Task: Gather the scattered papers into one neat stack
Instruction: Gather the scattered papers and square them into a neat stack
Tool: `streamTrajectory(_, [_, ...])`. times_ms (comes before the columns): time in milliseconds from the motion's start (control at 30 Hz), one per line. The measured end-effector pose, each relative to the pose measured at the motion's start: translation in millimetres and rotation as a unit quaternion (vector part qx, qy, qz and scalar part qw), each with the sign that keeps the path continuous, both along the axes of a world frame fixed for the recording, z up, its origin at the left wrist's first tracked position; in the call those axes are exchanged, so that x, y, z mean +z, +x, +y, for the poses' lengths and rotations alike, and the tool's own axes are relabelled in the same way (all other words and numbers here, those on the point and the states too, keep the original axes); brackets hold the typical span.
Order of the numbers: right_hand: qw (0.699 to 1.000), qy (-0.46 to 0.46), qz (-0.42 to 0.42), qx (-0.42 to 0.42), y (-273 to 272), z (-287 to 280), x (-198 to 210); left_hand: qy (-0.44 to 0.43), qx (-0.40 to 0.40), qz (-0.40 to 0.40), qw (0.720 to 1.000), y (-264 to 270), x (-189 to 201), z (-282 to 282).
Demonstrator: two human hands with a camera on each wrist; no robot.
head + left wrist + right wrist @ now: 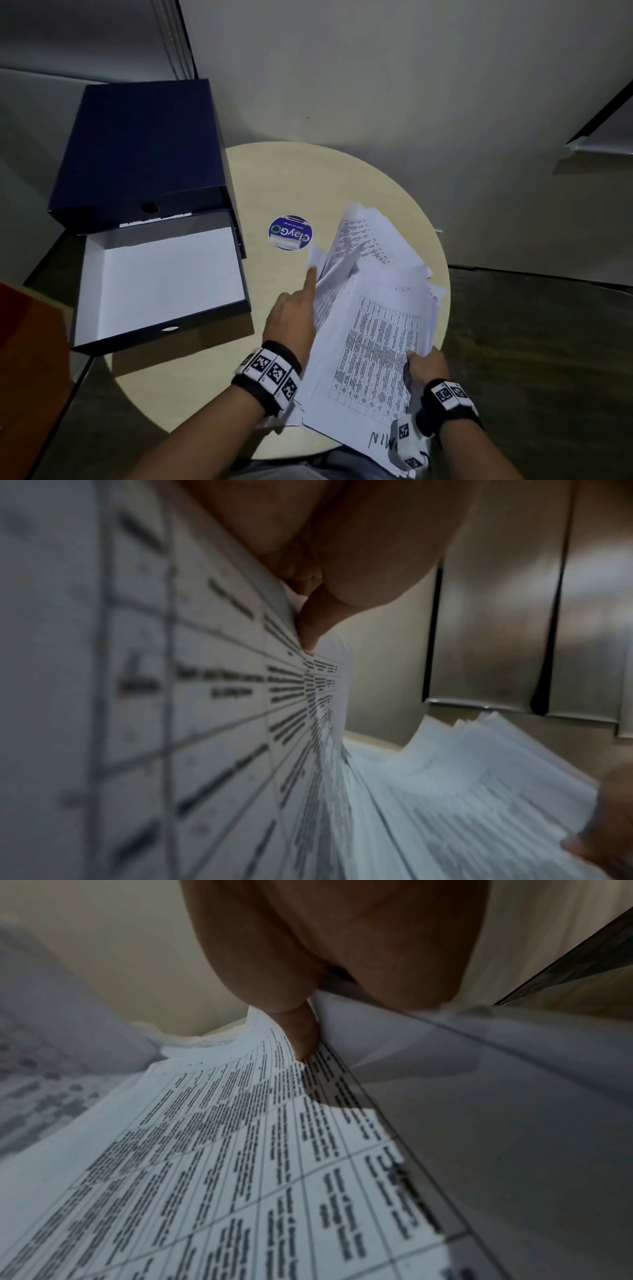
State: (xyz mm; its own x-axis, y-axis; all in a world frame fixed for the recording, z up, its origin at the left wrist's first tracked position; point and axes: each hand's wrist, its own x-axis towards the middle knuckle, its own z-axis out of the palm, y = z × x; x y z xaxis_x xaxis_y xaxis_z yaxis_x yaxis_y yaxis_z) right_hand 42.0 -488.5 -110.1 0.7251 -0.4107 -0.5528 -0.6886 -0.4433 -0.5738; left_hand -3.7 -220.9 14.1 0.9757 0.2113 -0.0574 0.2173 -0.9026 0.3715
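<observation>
Papers hiding left hand fingers

A round, pale wooden table carries everything. On its middle sits a round blue sticker printed with white and green lettering. At nine o'clock stands a dark blue box with its white-lined tray pulled open, overhanging the rim. From three to five o'clock lies a loose, uneven heap of printed papers.
</observation>
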Motion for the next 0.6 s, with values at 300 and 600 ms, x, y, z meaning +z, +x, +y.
streamTrajectory(300, [0.998,0.055,0.007,-0.019,-2.9,-3.3,0.8,-0.089,0.043,-0.242,0.965,20.7,95.4,11.7])
streamTrajectory(600, [0.995,0.097,0.013,0.029,-1.7,-15.1,16.2,-0.392,0.157,-0.286,0.860,64.0,113.8,37.0])
